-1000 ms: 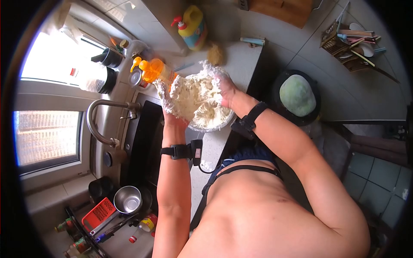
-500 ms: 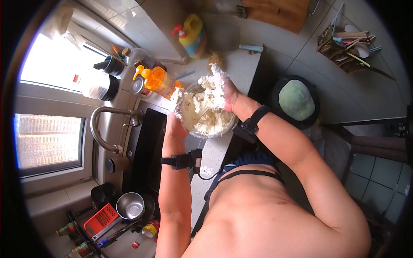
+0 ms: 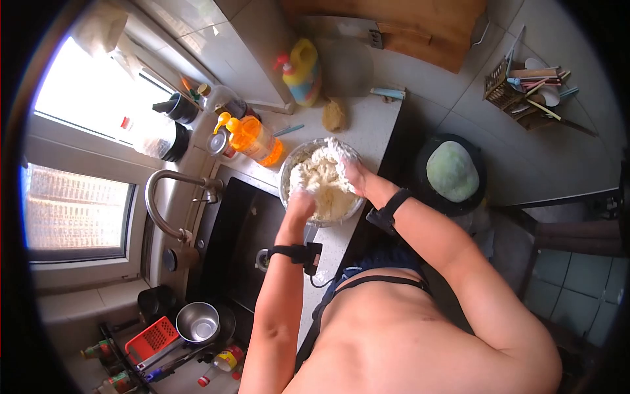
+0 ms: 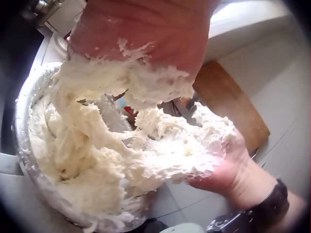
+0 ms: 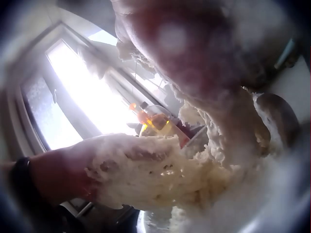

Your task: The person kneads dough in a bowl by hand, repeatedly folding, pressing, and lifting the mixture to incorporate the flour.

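Observation:
Wet, sticky white dough [image 3: 328, 172] fills a round bowl [image 3: 284, 187] on the counter. My left hand [image 3: 301, 202] is at the bowl's near left side and grips part of the dough. Opposite it, my right hand [image 3: 353, 175] holds dough at the right rim. Thick dough coats the fingers of both hands and hides most of them. Ragged strands stretch between the left hand [image 4: 141, 39] and the right hand [image 4: 227, 167] in the left wrist view. Over in the right wrist view, dough clings below the right palm [image 5: 189, 53].
Left of the bowl are an orange pump bottle [image 3: 257, 141] and a dark sink [image 3: 239, 226] with a curved faucet [image 3: 152, 197]. Behind stand a yellow bottle [image 3: 303, 72] and a brownish sponge-like lump [image 3: 333, 115]. A large green melon [image 3: 453, 172] sits to the right.
Both hands have come down with the dough, from held up above the bowl to inside its rim. The left hand has shifted right, closer to the right hand.

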Available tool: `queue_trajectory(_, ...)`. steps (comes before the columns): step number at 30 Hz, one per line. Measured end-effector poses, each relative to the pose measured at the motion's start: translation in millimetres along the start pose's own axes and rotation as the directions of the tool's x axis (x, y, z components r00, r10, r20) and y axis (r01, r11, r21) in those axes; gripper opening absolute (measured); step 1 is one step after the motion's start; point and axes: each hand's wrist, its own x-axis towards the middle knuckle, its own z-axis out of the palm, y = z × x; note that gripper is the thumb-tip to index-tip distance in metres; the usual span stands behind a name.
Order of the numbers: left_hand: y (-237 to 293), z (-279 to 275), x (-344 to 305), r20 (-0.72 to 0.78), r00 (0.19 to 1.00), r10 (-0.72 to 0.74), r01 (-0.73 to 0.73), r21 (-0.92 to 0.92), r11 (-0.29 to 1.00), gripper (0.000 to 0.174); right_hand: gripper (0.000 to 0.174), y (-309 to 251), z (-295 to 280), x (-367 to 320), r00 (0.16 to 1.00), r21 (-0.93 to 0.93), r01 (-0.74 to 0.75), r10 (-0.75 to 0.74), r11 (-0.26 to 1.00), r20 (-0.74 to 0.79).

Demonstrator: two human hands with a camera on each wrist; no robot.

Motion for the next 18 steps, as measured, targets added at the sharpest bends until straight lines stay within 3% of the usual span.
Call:
queue_trajectory(1, -22.6, -3.6, 12.6, 0.070, 0.980, 0.188, -0.197, 0.501, 0.843, 0.023, 0.049, 13.0, -12.1, 10.0, 0.999, -0.097, -0.022, 0.019, 0.995, -0.032)
queue_trajectory(2, -26.7, -3.0, 16.3, 0.221, 0.926, 0.307, -0.340, 0.841, 0.421, 0.023, 0.049, 13.1, -11.9, 8.9, 0.997, -0.192, -0.045, 0.033, 0.980, -0.067)
queue_trajectory(3, -31.3, -1.9, 19.7, 0.276, 0.931, 0.239, -0.348, 0.866, 0.359, 0.024, 0.048, 10.7, -10.1, -1.7, 0.987, -0.335, -0.026, -0.028, 0.942, -0.156)
queue_trajectory(4, -36.5, 2.0, 23.1, 0.324, 0.931, 0.166, -0.361, 0.885, 0.295, 0.025, 0.047, 17.0, -15.5, -0.1, 0.989, -0.399, -0.018, -0.041, 0.917, -0.139)
queue_trajectory(5, -39.8, 7.2, 22.2, 0.262, 0.955, 0.141, -0.296, 0.883, 0.363, 0.027, 0.047, 19.4, -17.7, 0.6, 0.991, -0.459, -0.009, -0.053, 0.888, -0.123)
queue_trajectory(8, -44.3, 13.4, 22.9, 0.377, 0.924, -0.064, -0.351, 0.904, 0.244, 0.027, 0.050, 27.2, -18.2, -1.7, 0.994, -0.475, 0.009, -0.061, 0.880, -0.093)
queue_trajectory(10, -48.4, 17.4, 17.7, 0.412, 0.910, 0.032, -0.409, 0.885, 0.223, 0.029, 0.053, 21.0, -17.0, -1.3, 0.959, -0.099, -0.271, 0.259, 0.958, -0.117)
queue_trajectory(11, -50.3, 19.0, 15.9, 0.429, 0.900, 0.079, -0.436, 0.875, 0.210, 0.030, 0.053, 18.8, -15.8, -0.8, 0.945, -0.018, -0.314, 0.310, 0.949, -0.104)
queue_trajectory(12, -51.5, 19.7, 15.8, 0.446, 0.886, 0.125, -0.463, 0.864, 0.197, 0.031, 0.054, 21.4, -17.9, 1.0, 0.945, 0.021, -0.317, 0.318, 0.948, -0.080)
queue_trajectory(13, -69.1, 15.7, 29.0, 0.507, 0.862, 0.006, -0.502, 0.852, 0.149, 0.031, 0.054, 23.7, -20.9, 2.6, 0.946, 0.055, -0.317, 0.320, 0.947, -0.058)
queue_trajectory(18, -66.5, 22.7, 38.6, 0.503, 0.845, -0.179, -0.460, 0.856, 0.235, 0.029, 0.056, 36.0, -37.6, 16.0, 0.962, 0.172, -0.273, 0.268, 0.947, 0.053)
